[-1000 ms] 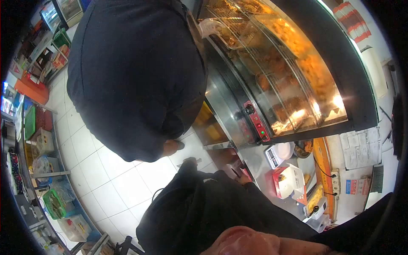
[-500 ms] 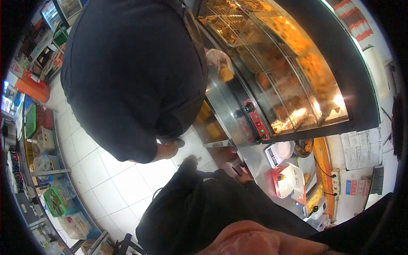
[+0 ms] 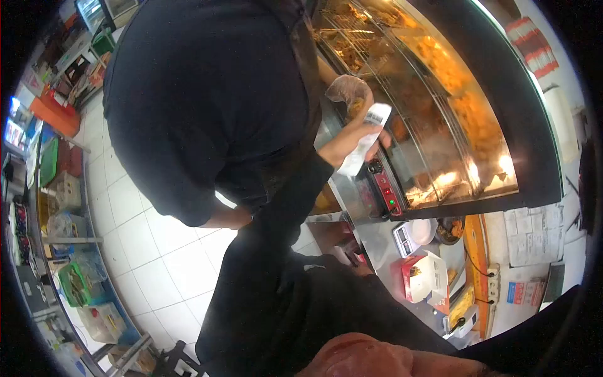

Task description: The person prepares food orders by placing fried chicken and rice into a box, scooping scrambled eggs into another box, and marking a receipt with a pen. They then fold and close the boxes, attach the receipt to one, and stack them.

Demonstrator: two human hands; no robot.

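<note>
My left hand (image 3: 344, 142) reaches forward, its fingers closed around a long white paper receipt (image 3: 365, 139) with print on it. The receipt is in front of the lower edge of a glass-fronted warming cabinet (image 3: 433, 125) full of fried food. Just behind it, a co-worker's hand in a clear plastic glove (image 3: 349, 92) holds a golden piece of food, partly hidden. My right hand (image 3: 363, 270) is low beside the steel counter's edge, next to a dark red and white thing I cannot make out; its fingers are mostly hidden.
The co-worker in black (image 3: 207, 107) stands close at the left. On the steel counter (image 3: 377, 239) are a kitchen scale (image 3: 403, 240), an open red and white box (image 3: 424, 276) and a dark pan (image 3: 450, 230). Shelves with bins (image 3: 75, 283) line the far left.
My left hand has risen from near my body to the cabinet front, with the receipt now showing in it. The co-worker's gloved hand has shifted slightly right.
</note>
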